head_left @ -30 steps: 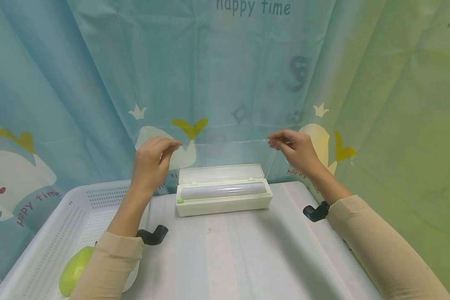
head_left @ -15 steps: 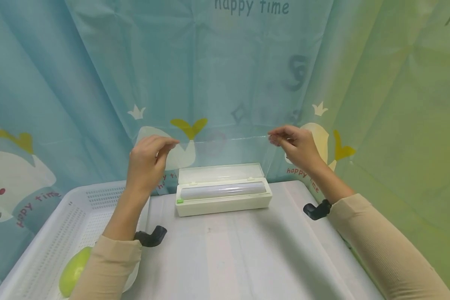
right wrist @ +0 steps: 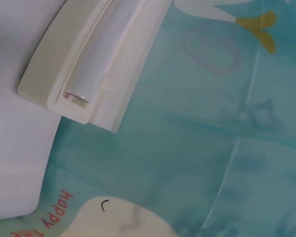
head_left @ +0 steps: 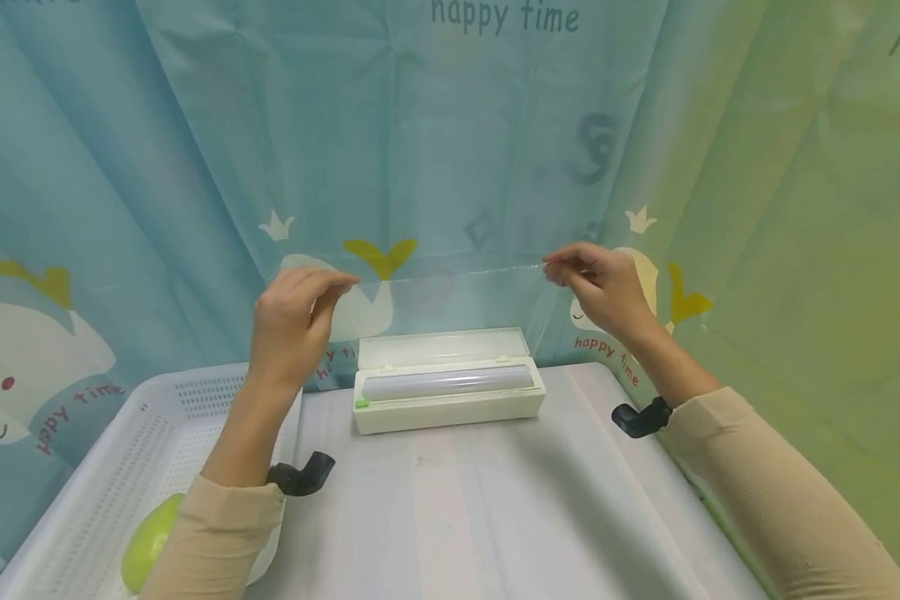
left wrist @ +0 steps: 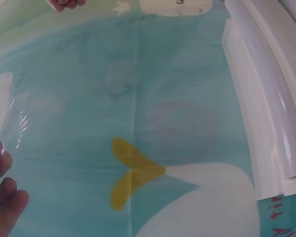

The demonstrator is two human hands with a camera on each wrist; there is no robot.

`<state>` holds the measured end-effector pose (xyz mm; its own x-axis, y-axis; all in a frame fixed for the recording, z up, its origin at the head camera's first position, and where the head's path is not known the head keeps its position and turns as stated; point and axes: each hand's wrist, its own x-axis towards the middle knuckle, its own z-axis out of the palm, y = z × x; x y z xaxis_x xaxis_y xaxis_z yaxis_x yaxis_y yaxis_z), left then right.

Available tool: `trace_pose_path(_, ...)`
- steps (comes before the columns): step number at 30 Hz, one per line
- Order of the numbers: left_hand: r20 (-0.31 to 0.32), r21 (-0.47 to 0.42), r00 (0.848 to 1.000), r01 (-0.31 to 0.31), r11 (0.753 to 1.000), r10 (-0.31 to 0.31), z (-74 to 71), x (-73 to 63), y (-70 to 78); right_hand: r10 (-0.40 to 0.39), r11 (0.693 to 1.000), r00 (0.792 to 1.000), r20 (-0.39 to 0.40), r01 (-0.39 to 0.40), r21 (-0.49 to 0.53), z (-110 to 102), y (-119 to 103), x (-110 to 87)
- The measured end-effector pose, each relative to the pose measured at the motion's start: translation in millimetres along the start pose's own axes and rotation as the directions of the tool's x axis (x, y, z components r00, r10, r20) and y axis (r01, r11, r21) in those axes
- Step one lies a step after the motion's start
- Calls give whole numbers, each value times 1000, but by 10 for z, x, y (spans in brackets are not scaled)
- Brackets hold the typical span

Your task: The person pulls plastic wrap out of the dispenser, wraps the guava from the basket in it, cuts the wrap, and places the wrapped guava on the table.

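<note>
A sheet of clear cling film [head_left: 457, 292] spans the space between my two hands, above the table. My left hand [head_left: 288, 329] pinches its upper left corner between thumb and fingertips. At the upper right corner, my right hand [head_left: 606, 287] pinches the film the same way, slightly higher. Below the sheet sits a white cling film dispenser box [head_left: 450, 410], its lid [head_left: 442, 346] raised at the back. The film roll [head_left: 450, 382] lies inside. In the left wrist view, left fingers [left wrist: 12, 210] show beside the film's glinting edge; the right hand is outside the right wrist view.
At the left, a white perforated basket [head_left: 157, 385] stands with a green fruit [head_left: 148, 546] in it, partly hidden by my left sleeve. A pale cloth covers the table [head_left: 450, 517]. Behind hangs a blue and green curtain [head_left: 465, 125] with whale prints.
My hands have drawn slightly farther apart, the right one rising and shifting right, the left one shifting left. The film's upper edge now slopes up to the right. The box stays put.
</note>
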<state>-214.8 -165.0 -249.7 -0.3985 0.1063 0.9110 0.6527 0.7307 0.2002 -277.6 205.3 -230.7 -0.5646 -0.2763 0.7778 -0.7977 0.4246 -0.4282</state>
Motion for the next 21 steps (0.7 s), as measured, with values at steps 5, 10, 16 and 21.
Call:
trace_pose_path(5, -5, -2, 1000, -21, 1000, 21, -39, 23, 29, 3, 1000, 1000, -7, -2, 27, -31, -73, 18)
trace_pose_path(10, -13, -3, 999, -43, 999, 43, -75, 56, 58, 12, 998, 1000, -5, -11, 69, -70, -3, 18)
trace_pose_path(16, -19, -3, 999, -47, 999, 47, -127, 85, 122, -16, 995, 1000, -17, 17, 98, -100, 12, 25)
trace_pose_path(21, -24, -1, 999, -47, 999, 47, -158, 92, 161, -47, 994, 998, -34, 50, 94, -116, -93, 32)
